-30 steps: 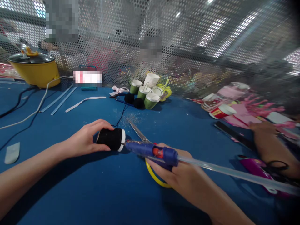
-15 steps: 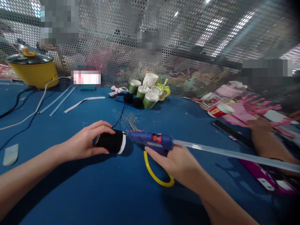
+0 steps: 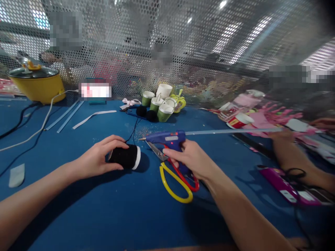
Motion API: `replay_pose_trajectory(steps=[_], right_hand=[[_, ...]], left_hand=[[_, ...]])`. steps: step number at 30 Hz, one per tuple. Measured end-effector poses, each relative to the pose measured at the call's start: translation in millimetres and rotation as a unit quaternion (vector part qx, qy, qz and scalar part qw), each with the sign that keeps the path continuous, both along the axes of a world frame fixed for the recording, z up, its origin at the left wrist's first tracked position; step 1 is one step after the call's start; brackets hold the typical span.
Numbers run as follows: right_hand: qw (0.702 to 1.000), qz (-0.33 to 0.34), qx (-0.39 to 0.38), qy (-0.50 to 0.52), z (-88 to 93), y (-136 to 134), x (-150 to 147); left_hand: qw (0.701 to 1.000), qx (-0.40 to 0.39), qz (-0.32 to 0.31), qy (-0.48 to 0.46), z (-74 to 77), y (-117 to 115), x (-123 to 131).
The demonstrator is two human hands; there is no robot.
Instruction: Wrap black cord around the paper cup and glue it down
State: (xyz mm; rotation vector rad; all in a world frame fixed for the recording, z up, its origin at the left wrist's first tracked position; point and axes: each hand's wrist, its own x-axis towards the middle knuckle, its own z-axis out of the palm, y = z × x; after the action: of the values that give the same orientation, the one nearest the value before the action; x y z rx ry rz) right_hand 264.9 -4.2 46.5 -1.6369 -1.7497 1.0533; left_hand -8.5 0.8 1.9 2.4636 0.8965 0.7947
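Note:
My left hand grips a small cup wrapped in black yarn, tipped on its side with its white rim to the right. A strand of black yarn runs from it toward the black balls at the back. In my right hand is a blue glue gun, its nozzle pointing left, just above and right of the cup and apart from it. A long clear glue stick sticks out of its rear. Scissors with yellow and red handles lie on the table beneath the gun.
Green-wrapped paper cups stand at the back beside a perforated metal screen. A yellow pot, a lit phone and ribbon strips are at left. At right, another person's arm rests near a purple power strip.
The glue gun has lifted and tilted more upright, its nozzle leaving the cup's white rim. More of the scissors shows. My left hand keeps its hold on the cup.

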Motion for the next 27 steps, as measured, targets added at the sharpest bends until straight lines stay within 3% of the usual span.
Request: replay_pose_trajectory(steps=[3,10,16,19,21,24,27], right_hand=[[0.995,-0.077,0.043,0.055,-10.4,18,9],[0.982,-0.136,0.071,-0.114,-37.8,54,21],[0.957,-0.142,0.156,-0.201,-30.2,54,19],[0.951,-0.111,0.195,-0.214,-16.9,43,-1],[0.961,-0.051,0.185,-0.198,-9.5,34,-21],[0.989,0.107,0.086,-0.049,-3.7,20,-50],[0.988,0.146,0.020,0.054,-4.7,12,-68]], left_hand=[[1.000,0.009,0.006,-0.005,-0.6,0,1],[0.999,0.034,-0.005,0.006,-4.4,0,4],[0.999,0.037,-0.010,0.013,-3.5,-1,5],[0.999,0.040,-0.015,0.016,-2.5,-2,5],[0.999,0.050,-0.019,0.011,-2.4,-3,5],[0.998,0.065,-0.026,0.001,-3.1,-5,8],[0.996,0.084,-0.041,-0.003,-4.2,-7,10]])
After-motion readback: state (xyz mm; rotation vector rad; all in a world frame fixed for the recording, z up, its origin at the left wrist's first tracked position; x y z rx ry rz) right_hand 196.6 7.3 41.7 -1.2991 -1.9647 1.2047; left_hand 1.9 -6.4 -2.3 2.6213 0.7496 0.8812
